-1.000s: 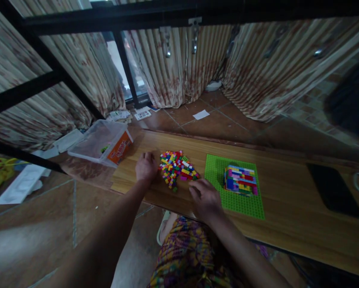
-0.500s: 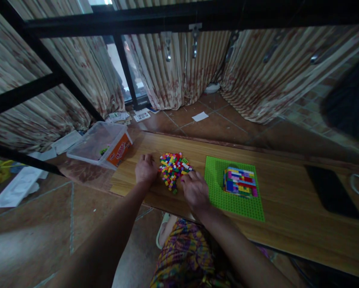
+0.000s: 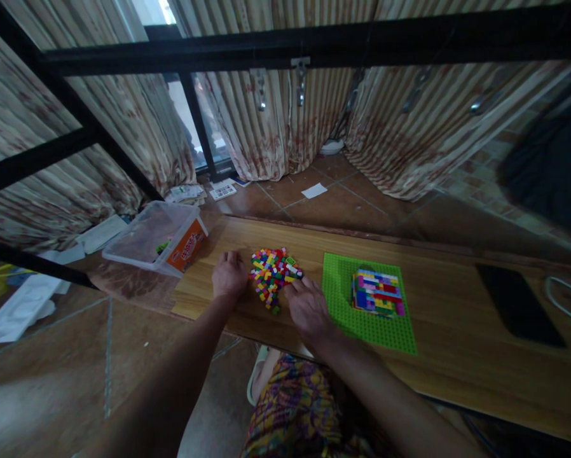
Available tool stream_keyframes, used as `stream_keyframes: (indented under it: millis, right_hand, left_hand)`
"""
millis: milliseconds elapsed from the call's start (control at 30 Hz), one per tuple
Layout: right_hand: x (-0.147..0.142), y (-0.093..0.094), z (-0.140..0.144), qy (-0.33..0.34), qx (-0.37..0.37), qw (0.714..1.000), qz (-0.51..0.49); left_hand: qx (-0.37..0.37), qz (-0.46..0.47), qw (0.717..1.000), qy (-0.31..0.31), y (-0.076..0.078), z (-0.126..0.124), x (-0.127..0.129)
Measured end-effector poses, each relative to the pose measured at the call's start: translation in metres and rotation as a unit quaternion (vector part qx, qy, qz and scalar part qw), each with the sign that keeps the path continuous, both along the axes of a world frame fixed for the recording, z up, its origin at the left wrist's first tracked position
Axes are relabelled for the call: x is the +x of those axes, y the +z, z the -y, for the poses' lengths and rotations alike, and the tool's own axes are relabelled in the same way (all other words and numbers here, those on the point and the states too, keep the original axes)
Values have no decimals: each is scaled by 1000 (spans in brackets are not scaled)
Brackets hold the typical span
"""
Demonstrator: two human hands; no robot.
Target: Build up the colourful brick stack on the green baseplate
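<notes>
Hands flank the brick pile at frame centre: your left hand rests curled, your right hand seems to pinch bricks, corralling them.

A single head-worn camera looks forward and steeply down from above the person's lap, both forearms running up from the bottom edge to mid-frame. The wooden tabletop crosses the lower half of the frame at close range, sloping down to the right. Beyond it, the tiled floor and curtains fill the upper half, farther off, behind a black metal frame across the top.
</notes>
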State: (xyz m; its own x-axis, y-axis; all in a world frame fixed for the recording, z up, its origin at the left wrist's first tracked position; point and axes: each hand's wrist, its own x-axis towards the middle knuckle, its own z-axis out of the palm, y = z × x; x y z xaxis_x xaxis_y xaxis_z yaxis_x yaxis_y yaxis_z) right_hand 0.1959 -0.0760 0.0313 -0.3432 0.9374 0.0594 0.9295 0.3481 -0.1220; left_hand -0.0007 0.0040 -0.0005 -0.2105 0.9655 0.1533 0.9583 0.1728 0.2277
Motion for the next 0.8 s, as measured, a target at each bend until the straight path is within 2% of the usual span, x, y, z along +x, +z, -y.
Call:
stream_keyframes:
  millis: [400,533,700,800]
  right_hand:
    - [5,-12,6,-14,53,997,-59]
    - [8,-7,16,-48,49,988,-135]
    - [45,3,53,-133,93,945,-285]
    - [84,7,76,-197,141,920,-308]
  left_hand:
    - [-5,-1,1000,-4,5,1,1]
    - [-5,-3,1000,1,6,1,1]
    - [0,-7,1000,0,6,0,1]
    - [1,-12,1000,-4,6,0,0]
